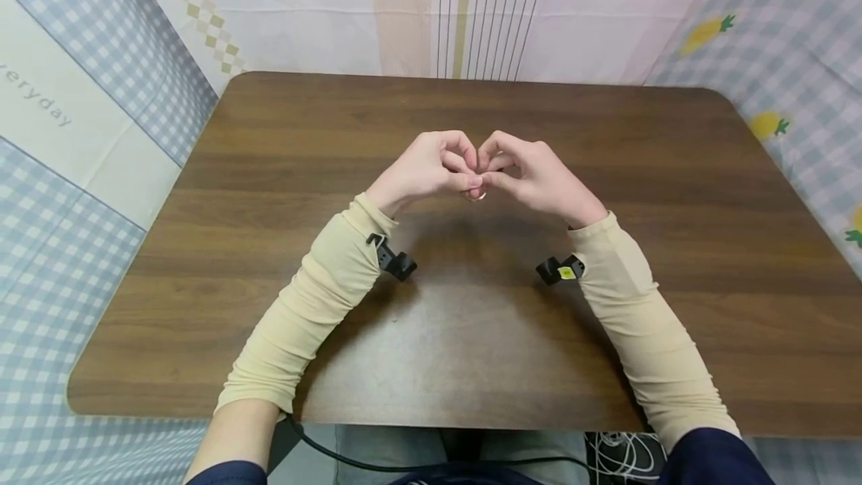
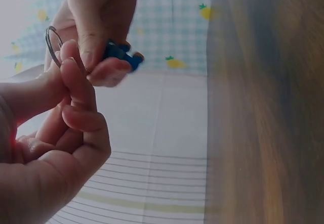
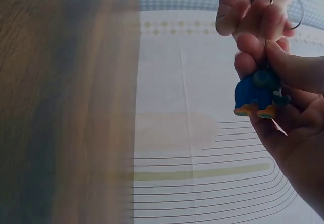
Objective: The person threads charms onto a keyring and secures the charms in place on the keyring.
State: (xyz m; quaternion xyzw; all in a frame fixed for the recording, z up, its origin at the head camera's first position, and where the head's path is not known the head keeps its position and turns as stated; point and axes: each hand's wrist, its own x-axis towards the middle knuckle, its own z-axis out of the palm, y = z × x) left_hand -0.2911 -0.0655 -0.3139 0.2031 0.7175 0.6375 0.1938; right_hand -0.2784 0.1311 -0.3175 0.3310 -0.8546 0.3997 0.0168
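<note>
- Location: 2 bare hands are meeting at the fingertips just above the centre of the head frame, over the brown table [image 1: 438,380]
- Left hand [image 1: 431,165]: thumb and finger are pinching the metal ring [image 2: 49,42], which is standing out at the upper left of the left-wrist frame
- Right hand [image 1: 542,177]: thumb and fingers are grasping the top end of a small blue figurine [image 3: 248,91], which is lying right of centre in the right-wrist frame
- Governing relation: the ring is sitting above and to the right of the figurine in the right-wrist frame, and the pinching fingertips of both hands are coming between the 2 parts
- Axis: the figurine's long axis is running roughly up and down the right-wrist frame, its orange feet pointing to the bottom edge and its top end facing the right thumb
- Nearer hand: the right is lying nearer the figurine, the left nearer the ring
- Not determined: fingertips are hiding how the ring is joining the figurine, so this inspection cannot tell; in the head frame the fingers are also concealing the figurine
- Surroundings: pale yellow sleeves [image 1: 316,298] are covering both forearms, a black wrist camera [image 1: 397,266] is showing beside each, and white cables [image 1: 626,455] are lying coiled at the lower right of the head frame
</note>
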